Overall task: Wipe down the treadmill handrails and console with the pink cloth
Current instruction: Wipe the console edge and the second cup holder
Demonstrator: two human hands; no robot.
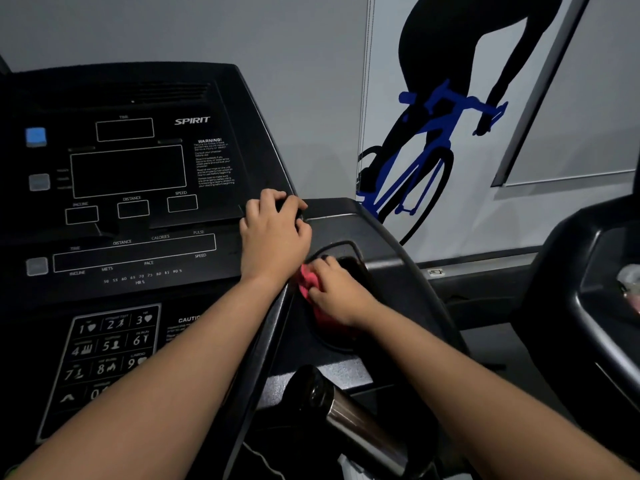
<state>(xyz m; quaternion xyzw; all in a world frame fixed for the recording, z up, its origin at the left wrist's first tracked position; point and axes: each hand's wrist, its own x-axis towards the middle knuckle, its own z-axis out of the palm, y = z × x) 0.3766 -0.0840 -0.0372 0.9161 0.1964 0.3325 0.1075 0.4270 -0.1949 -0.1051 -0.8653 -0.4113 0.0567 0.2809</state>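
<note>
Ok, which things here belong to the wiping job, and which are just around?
Job:
pink cloth, gripped by the right hand
console, its edge held by the left hand
metal handrail grip

Just there:
cyclist wall graphic
neighbouring machine

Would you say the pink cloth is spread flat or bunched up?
Bunched up: the pink cloth is crumpled under the right hand.
</note>
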